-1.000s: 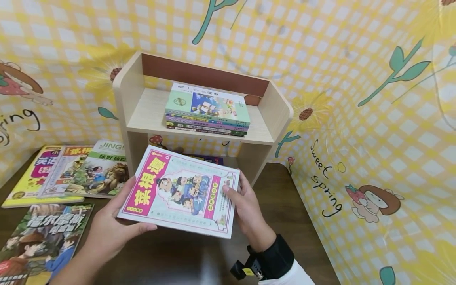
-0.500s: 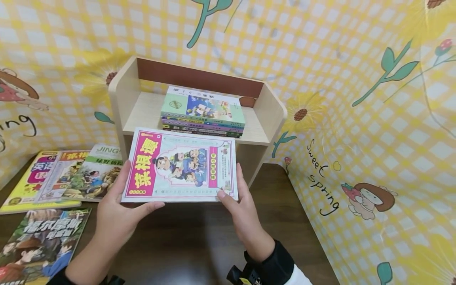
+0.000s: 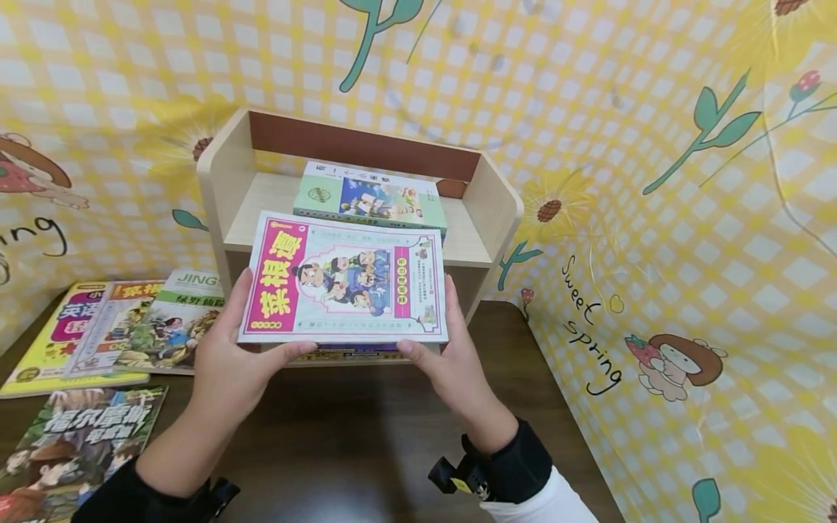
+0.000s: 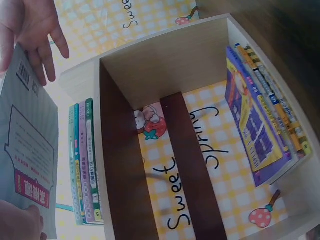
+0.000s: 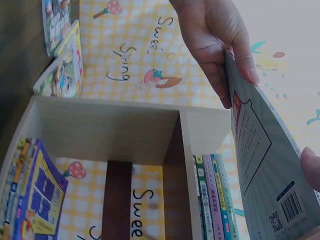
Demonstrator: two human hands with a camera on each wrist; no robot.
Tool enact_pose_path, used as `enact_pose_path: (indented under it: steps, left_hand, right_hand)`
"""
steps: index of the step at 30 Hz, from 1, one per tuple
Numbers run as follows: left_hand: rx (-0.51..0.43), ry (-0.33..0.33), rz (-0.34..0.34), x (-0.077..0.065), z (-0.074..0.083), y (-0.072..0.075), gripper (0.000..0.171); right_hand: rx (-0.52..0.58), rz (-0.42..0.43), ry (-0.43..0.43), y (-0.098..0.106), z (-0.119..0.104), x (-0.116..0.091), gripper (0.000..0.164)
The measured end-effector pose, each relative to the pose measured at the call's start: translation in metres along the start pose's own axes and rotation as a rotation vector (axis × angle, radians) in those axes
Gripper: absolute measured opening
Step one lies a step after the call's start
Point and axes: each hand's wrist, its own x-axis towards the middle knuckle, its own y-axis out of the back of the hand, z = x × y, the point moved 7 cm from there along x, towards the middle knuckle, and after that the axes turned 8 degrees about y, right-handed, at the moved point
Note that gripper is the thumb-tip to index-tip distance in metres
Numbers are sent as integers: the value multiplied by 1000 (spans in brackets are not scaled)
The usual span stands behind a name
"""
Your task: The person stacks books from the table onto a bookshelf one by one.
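Observation:
A light-blue comic book (image 3: 349, 280) with a pink title strip lies face up between both hands, in front of the bookshelf's upper board. My left hand (image 3: 229, 363) holds its left side, the thumb along the near edge. On the other side my right hand (image 3: 461, 363) holds the book, its thumb at the near right corner. Both wrist views show the pale back cover (image 4: 32, 140). Just behind the held book, a stack of books (image 3: 373, 196) lies on the upper shelf, its front partly hidden.
The light wooden bookshelf (image 3: 222, 181) stands against the checked cloth. Its lower compartment holds a purple book (image 4: 255, 120) on several others. At the left of the dark table (image 3: 366, 450) lie overlapping books (image 3: 173, 327) and a comic with a detective cover (image 3: 81, 443).
The comic book has risen from before the lower compartment to the upper shelf's level, straightening from its tilt. Both thumbs now sit along its near edge. The stack has not moved.

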Motion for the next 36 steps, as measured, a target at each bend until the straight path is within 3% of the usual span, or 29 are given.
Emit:
enact_pose_path:
  steps: [9,14,21,27,36]
  left_hand:
    - [-38,-53,-48,27,18,-11,102]
    - [-11,-17,-67,44,24,-13,107]
    - [72,48,-99,66,27,-18,111]
    - [170,20,-116,82,34,-18,113]
    - [172,-16,-136,106,46,-23,105]
  right_hand:
    - [-37,40,-36,13,2,29,96]
    - [-37,66,-70,19,6,45,94]
    - [-142,146,-138,28,10,61,92]
    - [-214,182,-153,32,12,74,89]
    - [-348,184,-187,39,15,90,85]
